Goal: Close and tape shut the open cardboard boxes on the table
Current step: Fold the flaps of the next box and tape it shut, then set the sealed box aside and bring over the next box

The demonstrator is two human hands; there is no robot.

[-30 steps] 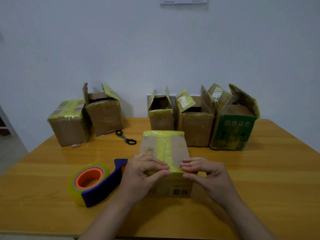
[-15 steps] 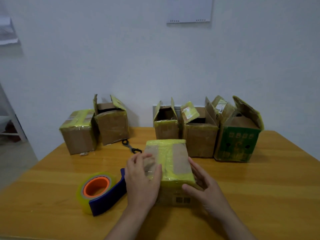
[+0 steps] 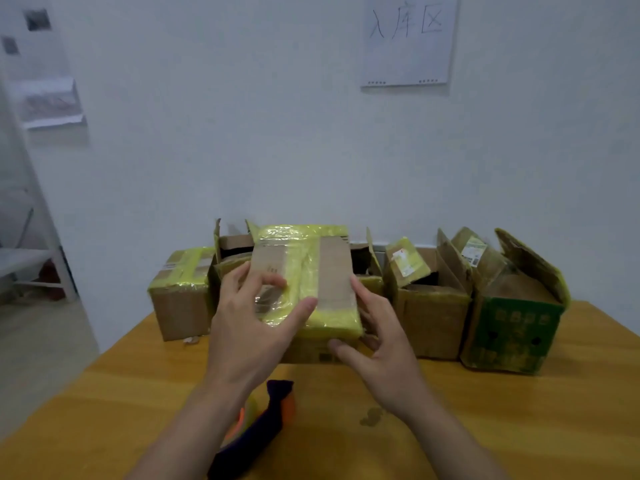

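- The left hand [image 3: 249,327] and right hand [image 3: 381,337] hold the taped box [image 3: 322,271], fingers [image 3: 239,282] curved round its top and sides, just before the row on the counter [image 3: 519,410].
- A second sealed box [image 3: 180,292] stands far left.
- At least three open boxes [image 3: 433,317], including the green box [image 3: 512,330], are not yet closed; the tape dispenser [image 3: 263,424] lies near.

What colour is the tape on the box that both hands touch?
Yellow; the tape on the box shows best in the head view.
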